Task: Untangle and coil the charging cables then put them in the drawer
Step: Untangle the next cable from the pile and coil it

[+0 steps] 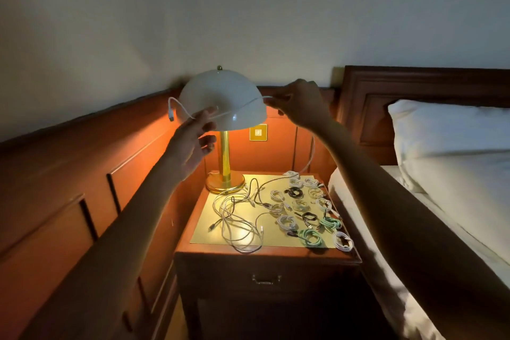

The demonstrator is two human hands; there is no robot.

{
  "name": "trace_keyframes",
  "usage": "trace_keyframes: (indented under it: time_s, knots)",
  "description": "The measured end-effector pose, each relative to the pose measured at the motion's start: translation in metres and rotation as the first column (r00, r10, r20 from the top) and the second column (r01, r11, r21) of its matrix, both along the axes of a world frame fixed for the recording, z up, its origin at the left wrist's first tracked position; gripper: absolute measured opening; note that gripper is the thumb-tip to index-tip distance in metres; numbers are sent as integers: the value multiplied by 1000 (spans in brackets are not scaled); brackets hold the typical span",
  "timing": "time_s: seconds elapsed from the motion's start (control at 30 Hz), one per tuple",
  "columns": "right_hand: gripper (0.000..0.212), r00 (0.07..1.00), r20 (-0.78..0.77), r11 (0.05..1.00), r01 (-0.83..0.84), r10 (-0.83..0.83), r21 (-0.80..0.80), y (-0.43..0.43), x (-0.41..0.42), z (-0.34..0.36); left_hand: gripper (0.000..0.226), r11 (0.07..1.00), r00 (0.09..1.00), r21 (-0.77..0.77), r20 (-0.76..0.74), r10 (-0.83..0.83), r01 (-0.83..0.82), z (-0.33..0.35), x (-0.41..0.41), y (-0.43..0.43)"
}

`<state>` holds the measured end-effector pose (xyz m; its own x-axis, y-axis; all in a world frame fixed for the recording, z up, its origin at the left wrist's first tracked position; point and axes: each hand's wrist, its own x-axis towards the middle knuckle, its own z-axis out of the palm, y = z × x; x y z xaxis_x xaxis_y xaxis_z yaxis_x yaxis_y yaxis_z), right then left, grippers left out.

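Both hands are up in front of the lamp [223, 99] shade, well above the nightstand [289, 253]. We see a white cable [237, 109] stretched between them across the shade.

Left hand [193, 138] pinches it between thumb and forefinger, with the other fingers loosely spread. The short end arcs out past that hand and its plug hangs down on the left.

Right hand [299, 103] pinches the cable at its fingertips, fingers curled in. From there the cable drops behind the right forearm toward the back right corner of the nightstand top.

We note a loose tangle [237, 218] of white and dark cables on the left half of the top, reaching the front edge. Coiled cables [287, 222], white, black and green, sit in rows along the right edge down to the front right corner.

The drawer [266, 279] under the top is closed. The lamp base stands at the back left corner. A bed [441, 201] with a pillow [441, 130] is just beside the nightstand on the right.
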<state>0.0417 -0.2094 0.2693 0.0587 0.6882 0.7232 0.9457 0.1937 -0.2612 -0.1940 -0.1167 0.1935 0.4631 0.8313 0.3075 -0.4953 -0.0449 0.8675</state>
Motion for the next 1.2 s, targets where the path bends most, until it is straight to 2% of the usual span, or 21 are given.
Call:
trace_keyframes:
  time_s: [0.07,0.1,0.13,0.2,0.23,0.27,0.3,0.37,0.43,0.5,0.57,0.67,0.77,0.87,0.9,0.97,1.03,1.1,1.2]
  knots:
    - [23,997,40,994,65,-62,-83,-19,-3,2,17,988,978,-129,202,-56,83,0,-16,-2]
    - [23,997,52,984,72,-64,-164,-30,-6,4,16,975,960,-179,270,-76,128,0,-22,-5]
    - [23,996,71,955,70,-52,-288,-41,-8,5,15,971,960,-205,274,-65,124,-1,-27,-6]
    - [28,984,178,814,107,-5,-571,-65,-16,5,13,984,995,-176,100,-1,19,-1,-30,-16]
    - [35,974,227,747,131,27,-652,-73,-20,2,16,990,1000,-138,1,8,-8,-1,-29,-25]
    - [46,974,221,729,114,52,-675,-79,-23,-3,19,995,998,-100,-65,-7,0,-1,-27,-33]
    - [56,987,144,754,37,76,-656,-83,-28,-9,24,997,994,-68,-103,-47,40,0,-25,-43]
    - [57,975,-166,829,-212,146,-517,-87,-41,-26,26,991,977,-4,-162,-135,137,1,-19,-59]
    - [47,884,-412,875,-365,220,-317,-88,-55,-42,24,982,952,48,-260,-163,181,0,-12,-74]
    - [40,812,-513,900,-407,277,-159,-91,-62,-54,27,973,921,100,-354,-162,210,-5,-3,-83]
    - [33,802,-527,913,-392,282,-108,-93,-62,-58,25,965,899,130,-408,-158,229,-12,3,-89]
    - [28,846,-492,920,-338,205,-199,-96,-54,-58,23,974,900,128,-420,-118,188,-22,8,-92]
    - [31,827,-558,969,-194,76,-156,-98,-46,-70,22,988,913,90,-400,-82,128,-29,11,-92]
    - [6,794,-607,999,15,-38,-43,-97,-45,-90,20,995,910,86,-414,-12,53,-36,13,-96]
    - [7,807,-587,996,86,-71,-3,-96,-48,-96,19,992,902,125,-430,41,15,-38,15,-98]
    - [26,842,-530,991,130,-95,31,-97,-54,-105,17,963,881,269,-450,147,-23,-44,19,-100]
    - [43,869,-484,995,92,-103,-47,-97,-61,-104,14,913,849,407,-488,201,17,-53,25,-102]
    - [48,868,-479,984,55,-133,-172,-93,-64,-99,15,866,781,496,-561,273,53,-61,31,-102]
    - [27,852,-501,932,-44,-154,-361,-85,-60,-90,21,799,690,600,-597,408,47,-70,37,-106]
